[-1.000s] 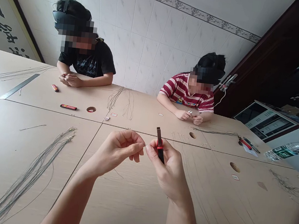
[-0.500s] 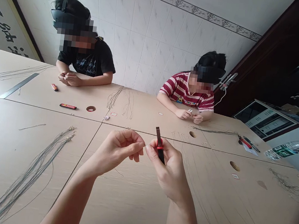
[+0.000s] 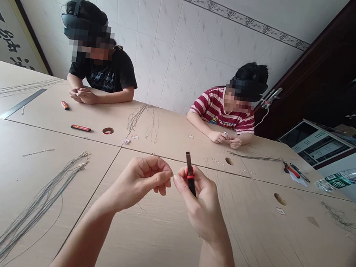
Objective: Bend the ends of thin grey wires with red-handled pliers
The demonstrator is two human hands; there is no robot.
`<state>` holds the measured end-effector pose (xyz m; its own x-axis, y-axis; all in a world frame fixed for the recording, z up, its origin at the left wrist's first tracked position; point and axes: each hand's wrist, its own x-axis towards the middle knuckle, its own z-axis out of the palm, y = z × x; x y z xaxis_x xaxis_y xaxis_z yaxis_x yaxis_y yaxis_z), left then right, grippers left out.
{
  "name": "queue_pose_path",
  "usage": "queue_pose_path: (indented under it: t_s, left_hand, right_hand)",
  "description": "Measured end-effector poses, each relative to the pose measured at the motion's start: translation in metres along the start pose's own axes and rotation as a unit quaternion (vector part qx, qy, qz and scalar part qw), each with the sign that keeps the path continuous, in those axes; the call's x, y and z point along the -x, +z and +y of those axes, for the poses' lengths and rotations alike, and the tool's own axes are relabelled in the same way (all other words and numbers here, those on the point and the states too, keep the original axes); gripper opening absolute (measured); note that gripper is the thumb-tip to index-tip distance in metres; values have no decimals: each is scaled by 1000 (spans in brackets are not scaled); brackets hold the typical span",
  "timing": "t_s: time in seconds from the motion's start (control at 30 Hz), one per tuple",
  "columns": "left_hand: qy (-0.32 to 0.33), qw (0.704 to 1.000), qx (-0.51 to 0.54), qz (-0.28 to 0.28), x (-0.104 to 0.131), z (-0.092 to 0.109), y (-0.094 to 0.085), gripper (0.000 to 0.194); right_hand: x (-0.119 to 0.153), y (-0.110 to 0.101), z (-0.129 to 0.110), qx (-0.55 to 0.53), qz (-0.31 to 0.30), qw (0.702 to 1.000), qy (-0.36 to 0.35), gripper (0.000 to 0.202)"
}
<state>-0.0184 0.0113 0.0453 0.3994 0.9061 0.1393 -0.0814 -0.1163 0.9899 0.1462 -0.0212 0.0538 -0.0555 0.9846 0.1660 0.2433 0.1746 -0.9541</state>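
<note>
Near the middle of the view, my left hand (image 3: 146,183) pinches a thin cord whose details are too small to make out. A faint loop of cord (image 3: 142,208) shows below it. My right hand (image 3: 198,196) faces it, thumb and index fingertip pressed together at the same cord, almost touching the left fingertips. A small tool with a dark metal tip and red-and-black body (image 3: 190,175) is also held in my right hand, tip pointing up. To the left lies a bundle of grey-green cords (image 3: 42,197) with metal clasps at its upper end.
Two people sit across the table (image 3: 158,251), their hands close together. A ruler (image 3: 22,104), a black-and-red lighter-like item (image 3: 81,128), pliers (image 3: 291,170), a water bottle (image 3: 343,179) and more cords (image 3: 340,217) lie about. The tabletop has round holes (image 3: 280,199).
Both hands keep nearly the same pose, fingertips together. The camera view has shifted very slightly.
</note>
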Motion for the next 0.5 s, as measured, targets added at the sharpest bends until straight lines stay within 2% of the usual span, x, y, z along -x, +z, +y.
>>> queue_pose_path:
  t_s: [0.13,0.2,0.27,0.4,0.47,0.5]
  left_hand:
    - [6,999,-40,11,2,4,1,16]
    - [4,995,-99,23,6,7,3,18]
    - [14,982,-178,62,15,12,7,20]
    - [120,916,-330,194,43,28,14,44]
    - [174,901,-348,193,59,37,17,34]
    - [189,905,-347,158,67,40,19,27]
  right_hand:
    - [0,-2,2,-15,-9,1000,1,22]
    - [0,-3,2,-24,-17,1000,-5,23]
    - [-1,-4,3,-29,-20,999,-10,24]
    - [-2,-5,6,-17,-4,1000,-2,25]
    - [-3,-5,8,-5,-3,1000,-2,24]
    - [-4,-4,9,-2,-2,1000,-3,24]
